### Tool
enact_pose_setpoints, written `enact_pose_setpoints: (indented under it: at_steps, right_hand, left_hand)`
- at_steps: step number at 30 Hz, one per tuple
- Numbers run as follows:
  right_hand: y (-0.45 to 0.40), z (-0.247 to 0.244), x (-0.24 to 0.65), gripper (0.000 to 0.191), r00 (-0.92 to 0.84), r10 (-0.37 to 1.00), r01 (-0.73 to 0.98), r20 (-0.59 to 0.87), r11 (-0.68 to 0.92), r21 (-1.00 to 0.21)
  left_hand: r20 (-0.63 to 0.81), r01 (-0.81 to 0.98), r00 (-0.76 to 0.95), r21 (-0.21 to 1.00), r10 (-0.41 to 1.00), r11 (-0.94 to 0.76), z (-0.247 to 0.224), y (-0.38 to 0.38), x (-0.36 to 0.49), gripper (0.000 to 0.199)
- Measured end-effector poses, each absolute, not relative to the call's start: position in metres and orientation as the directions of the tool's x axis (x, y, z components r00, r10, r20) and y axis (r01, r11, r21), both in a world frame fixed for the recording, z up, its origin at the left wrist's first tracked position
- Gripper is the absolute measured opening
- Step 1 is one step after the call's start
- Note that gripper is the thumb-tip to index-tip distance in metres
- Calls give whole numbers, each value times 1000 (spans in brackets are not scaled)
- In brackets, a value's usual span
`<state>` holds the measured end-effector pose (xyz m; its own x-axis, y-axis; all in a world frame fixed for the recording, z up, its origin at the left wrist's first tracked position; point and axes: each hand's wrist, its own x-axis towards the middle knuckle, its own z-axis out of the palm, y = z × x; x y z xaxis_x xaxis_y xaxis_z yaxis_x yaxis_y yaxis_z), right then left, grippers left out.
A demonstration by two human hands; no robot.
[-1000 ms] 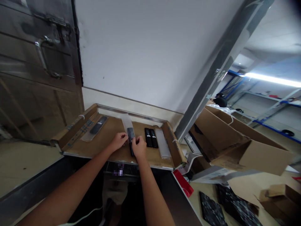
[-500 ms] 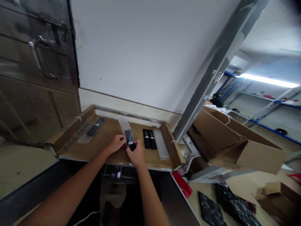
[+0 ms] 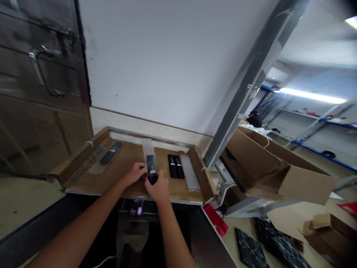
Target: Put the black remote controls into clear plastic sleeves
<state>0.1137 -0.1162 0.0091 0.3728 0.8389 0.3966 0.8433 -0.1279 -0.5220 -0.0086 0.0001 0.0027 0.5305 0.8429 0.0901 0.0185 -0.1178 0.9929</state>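
A black remote control (image 3: 151, 162) with a white label lies partly inside a clear plastic sleeve (image 3: 147, 144), its lower end sticking out toward me. My right hand (image 3: 158, 188) grips that bare end between thumb and fingers. On the other side, my left hand (image 3: 136, 173) pinches the sleeve's edge near its mouth. To the right, two bare black remote controls (image 3: 176, 166) rest side by side, beside a stack of flat clear sleeves (image 3: 190, 173). At the left lies another remote control (image 3: 112, 152) inside its sleeve.
Cardboard (image 3: 111, 183) covers the work table, with raised cardboard edges left and right. A white wall (image 3: 156, 67) rises behind it. Large open cartons (image 3: 259, 163) stand at the right, and a metal door (image 3: 22, 82) is at the left.
The sleeve and remote control have moved slightly left and closer to me along with both hands. The view has shifted a little. Both hands keep their grip.
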Motion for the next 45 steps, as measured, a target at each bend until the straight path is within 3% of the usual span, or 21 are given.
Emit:
enact_pose_setpoints:
  at_steps: [7, 19, 26, 32, 41, 45]
  right_hand:
    - [-127, 1, 114, 55, 328, 860, 873, 391, -118, -474]
    - [-130, -11, 108, 50, 402, 765, 907, 503, -258, -333]
    - [-137, -9, 120, 55, 334, 846, 858, 417, -89, -506]
    - [-138, -13, 134, 39, 261, 890, 705, 373, 88, -704]
    - [-136, -12, 132, 11, 297, 882, 674, 366, 78, -734]
    - [-136, -8, 131, 13, 325, 880, 633, 345, 69, -771]
  left_hand:
    - [84, 50, 539, 990, 838, -131, 6, -3, -8, 18]
    - [99, 80, 609, 980, 787, -184, -5, -2, -9, 17]
    - [77, 34, 580, 992, 811, -118, 2, -6, -7, 23]
    - [103, 32, 573, 989, 813, -148, 1, -5, -7, 23]
    - [82, 46, 577, 990, 813, -132, -5, -1, -8, 25]
    - [73, 76, 577, 987, 814, -143, -1, -3, -8, 25]
